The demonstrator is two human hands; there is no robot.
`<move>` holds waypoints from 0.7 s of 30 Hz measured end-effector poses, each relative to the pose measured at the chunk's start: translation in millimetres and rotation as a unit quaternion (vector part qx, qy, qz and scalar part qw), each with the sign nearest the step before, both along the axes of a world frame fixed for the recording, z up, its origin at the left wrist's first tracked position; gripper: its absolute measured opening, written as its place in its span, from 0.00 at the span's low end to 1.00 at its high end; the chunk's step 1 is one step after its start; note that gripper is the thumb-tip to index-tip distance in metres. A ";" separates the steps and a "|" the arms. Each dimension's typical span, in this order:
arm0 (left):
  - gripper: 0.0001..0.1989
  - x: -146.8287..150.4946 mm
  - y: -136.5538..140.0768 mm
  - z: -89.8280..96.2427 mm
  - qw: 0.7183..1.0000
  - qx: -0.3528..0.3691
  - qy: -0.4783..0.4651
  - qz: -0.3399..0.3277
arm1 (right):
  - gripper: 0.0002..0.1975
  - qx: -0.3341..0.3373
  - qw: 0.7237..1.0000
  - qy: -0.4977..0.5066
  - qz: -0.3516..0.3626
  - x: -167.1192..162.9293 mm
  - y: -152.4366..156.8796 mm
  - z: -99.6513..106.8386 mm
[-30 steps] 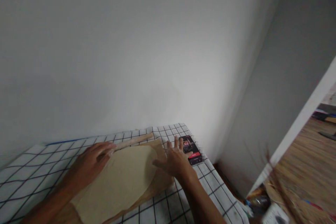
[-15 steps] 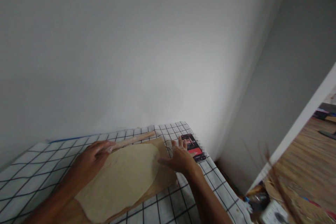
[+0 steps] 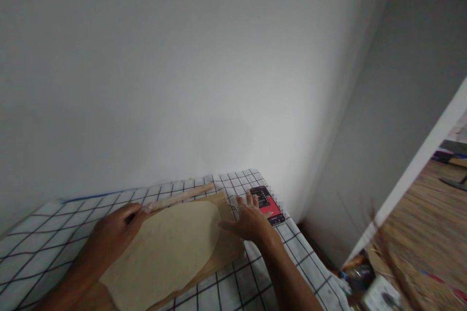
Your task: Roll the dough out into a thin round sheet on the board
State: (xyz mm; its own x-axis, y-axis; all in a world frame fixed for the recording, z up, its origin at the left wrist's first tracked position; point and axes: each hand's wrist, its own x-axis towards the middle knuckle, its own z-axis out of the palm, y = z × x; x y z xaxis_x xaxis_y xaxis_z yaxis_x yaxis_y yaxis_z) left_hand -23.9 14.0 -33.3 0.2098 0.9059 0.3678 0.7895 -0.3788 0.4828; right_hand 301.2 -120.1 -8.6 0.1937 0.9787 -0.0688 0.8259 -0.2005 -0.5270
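A wide, flat sheet of rolled dough (image 3: 168, 252) lies on a brown board (image 3: 231, 245). Along the board's far edge rests a pale wooden rolling pin (image 3: 186, 195), its right end bare. My left hand (image 3: 122, 226) is closed at the pin's left end, with its fingertips on the wood. To the right, my right hand (image 3: 250, 218) is open with fingers spread, its thumb near the dough's right edge. Its fingertips reach beside a phone (image 3: 270, 205) whose lit screen has a red area; whether they touch it I cannot tell.
A white checked cloth (image 3: 255, 272) covers the table under the board. A white wall (image 3: 204, 82) rises right behind. Off the table's right side, at floor level, a white box (image 3: 381, 294) stands near a doorway with wooden flooring (image 3: 423, 218).
My left hand has shifted slightly left along the rolling pin toward its end. The phone's screen shows a different picture. My right hand has hardly moved.
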 end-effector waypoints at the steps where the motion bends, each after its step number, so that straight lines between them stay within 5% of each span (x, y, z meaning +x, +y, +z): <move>1: 0.22 -0.3 0.1 0.2 1.000 -0.010 0.008 0.003 | 0.55 0.000 1.000 -0.002 0.000 0.1 -0.2 0.1; 21: 0.25 0.8 -3.5 3.7 0.998 -0.051 0.013 -0.025 | 0.53 0.000 1.000 0.015 0.007 2.2 -1.8 3.3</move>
